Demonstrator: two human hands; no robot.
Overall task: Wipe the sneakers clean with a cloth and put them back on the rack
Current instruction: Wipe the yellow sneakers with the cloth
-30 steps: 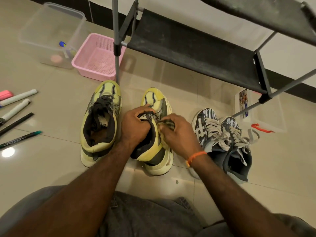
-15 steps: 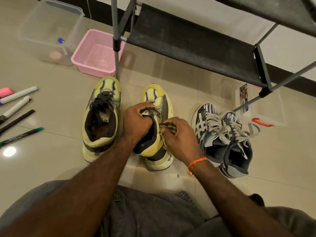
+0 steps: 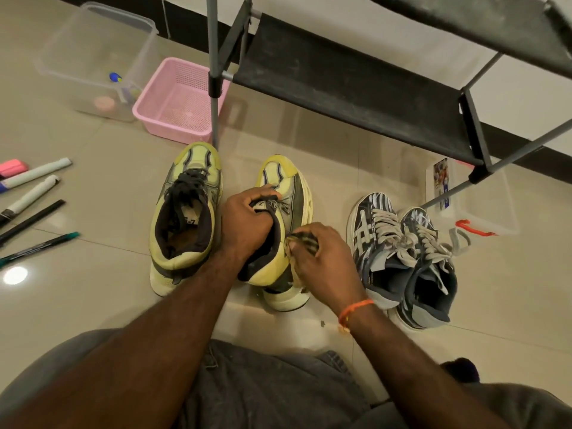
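Two yellow sneakers stand on the tiled floor in front of the rack. My left hand (image 3: 247, 224) grips the right yellow sneaker (image 3: 286, 181) by its tongue and collar, fingers curled inside the opening. My right hand (image 3: 322, 261) holds a small checked cloth (image 3: 303, 243) bunched against that sneaker's right side, near the heel. The left yellow sneaker (image 3: 185, 212) stands free beside it. A pair of dark blue and white sneakers (image 3: 399, 261) lies to the right, laces loose. The black shoe rack (image 3: 356, 85) stands just behind, its lower shelf bare.
A pink basket (image 3: 179, 100) and a clear plastic box (image 3: 93, 57) sit at the back left. Several markers and pens (image 3: 34, 196) lie on the floor at the left. Another clear box with an orange clip (image 3: 473, 205) sits under the rack's right end.
My right hand with the cloth has slid back along the sneaker's right side toward the heel. My left hand keeps its grip on the shoe.
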